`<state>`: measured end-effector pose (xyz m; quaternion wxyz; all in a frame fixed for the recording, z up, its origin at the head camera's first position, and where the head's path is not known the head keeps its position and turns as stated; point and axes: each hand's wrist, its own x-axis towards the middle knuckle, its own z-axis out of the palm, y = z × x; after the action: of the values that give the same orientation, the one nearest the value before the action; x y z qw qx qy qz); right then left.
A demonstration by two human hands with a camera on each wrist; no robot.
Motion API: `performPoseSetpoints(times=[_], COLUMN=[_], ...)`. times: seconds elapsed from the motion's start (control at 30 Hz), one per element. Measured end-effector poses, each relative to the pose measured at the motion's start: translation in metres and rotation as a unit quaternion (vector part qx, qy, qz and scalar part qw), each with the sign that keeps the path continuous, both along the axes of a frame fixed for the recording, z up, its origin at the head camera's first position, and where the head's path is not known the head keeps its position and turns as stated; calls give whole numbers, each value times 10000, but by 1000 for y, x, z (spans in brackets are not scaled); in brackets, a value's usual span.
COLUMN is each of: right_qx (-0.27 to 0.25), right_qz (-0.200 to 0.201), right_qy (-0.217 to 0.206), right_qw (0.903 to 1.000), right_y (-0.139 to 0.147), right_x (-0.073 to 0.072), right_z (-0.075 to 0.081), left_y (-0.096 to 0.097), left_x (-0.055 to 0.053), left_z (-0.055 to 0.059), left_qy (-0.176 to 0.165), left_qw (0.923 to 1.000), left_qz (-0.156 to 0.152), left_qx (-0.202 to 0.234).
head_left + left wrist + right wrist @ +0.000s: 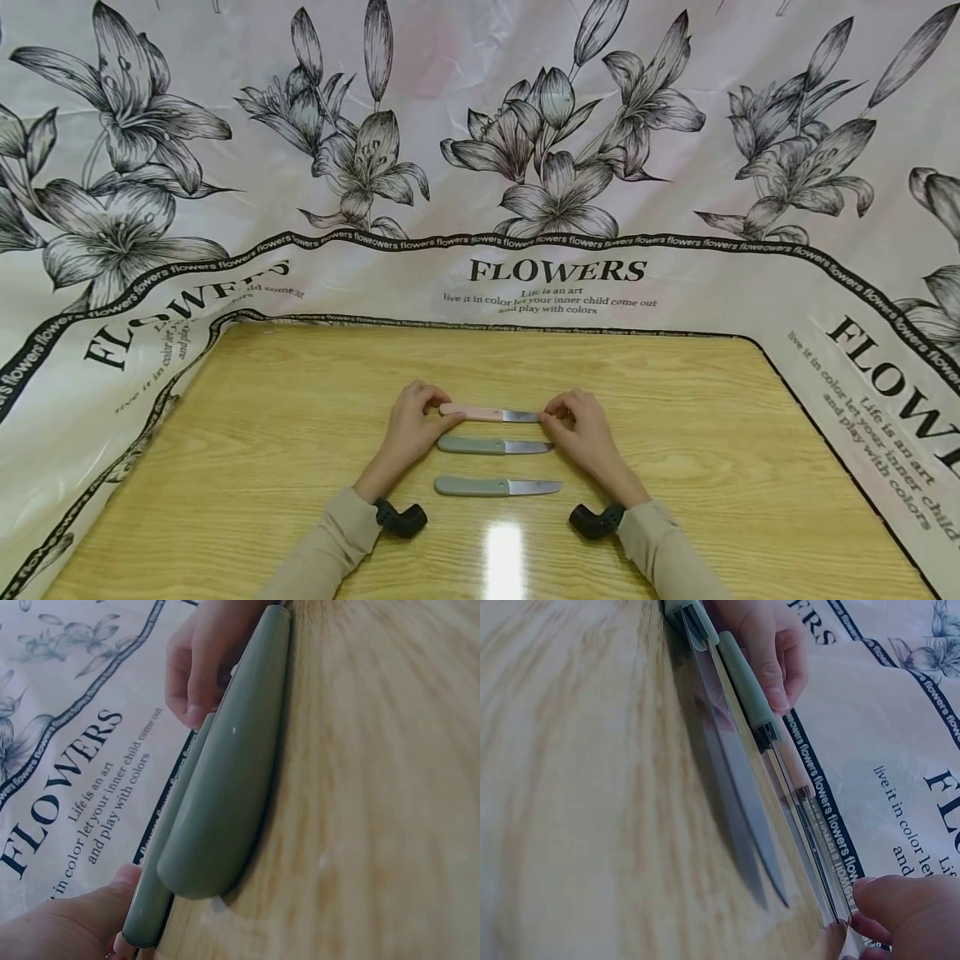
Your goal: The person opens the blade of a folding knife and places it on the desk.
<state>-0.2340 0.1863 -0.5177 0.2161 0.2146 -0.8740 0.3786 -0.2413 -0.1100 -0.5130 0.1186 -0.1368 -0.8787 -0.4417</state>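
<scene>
Three knives lie roughly parallel on the table, handles left and blades right. Farthest away is a knife with a pink handle. My left hand pinches its handle end between thumb and fingers. At its blade tip, my right hand pinches with thumb and fingertips. Just nearer to me is a green-handled knife, and nearest lies a second green-handled knife. That nearest handle partly hides the others in the left wrist view. In the right wrist view its blade stands out in front.
The wood-grain table is bordered at the back and sides by a white flower-printed sheet with black lettering. Dark curved wrist mounts sit at both cuffs. A bright light reflection falls on the table's near part.
</scene>
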Motion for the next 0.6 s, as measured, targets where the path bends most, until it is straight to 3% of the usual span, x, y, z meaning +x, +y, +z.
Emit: performPoseSetpoints(times=[0.6], right_qx=[-222], right_qz=[-15], right_qy=[-230], right_qw=[9995], right_y=[0], right_x=[-1], right_z=[-2], left_y=[-1], left_x=[-2], left_z=[-2], left_qy=[-62], left_qw=[9999], left_qz=[92], left_qx=[23])
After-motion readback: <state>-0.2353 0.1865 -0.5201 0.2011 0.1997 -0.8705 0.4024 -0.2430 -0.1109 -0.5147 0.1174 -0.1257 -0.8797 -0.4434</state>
